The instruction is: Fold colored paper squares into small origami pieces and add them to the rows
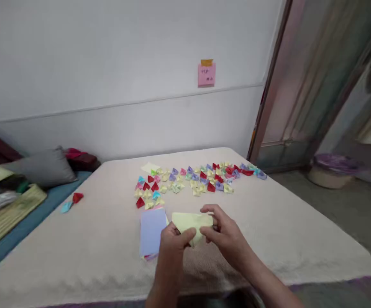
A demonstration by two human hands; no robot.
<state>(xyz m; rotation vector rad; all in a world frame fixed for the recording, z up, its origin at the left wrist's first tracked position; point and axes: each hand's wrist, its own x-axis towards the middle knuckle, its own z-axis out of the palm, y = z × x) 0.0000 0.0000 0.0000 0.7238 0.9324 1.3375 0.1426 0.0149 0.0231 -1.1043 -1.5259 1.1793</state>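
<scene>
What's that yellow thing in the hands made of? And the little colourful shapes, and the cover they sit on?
The yellow sheet, held by the left hand and right hand, looks like thin matte paper: it shows a sharp fold. The little shapes seem the same paper, folded, with crisp edges. The cover looks like soft cloth, maybe towelling: nubbly and dull.

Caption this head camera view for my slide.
Left hand and right hand hold a pale yellow paper over a cloth-covered surface, near a paper stack and scattered small folded pieces.
</scene>
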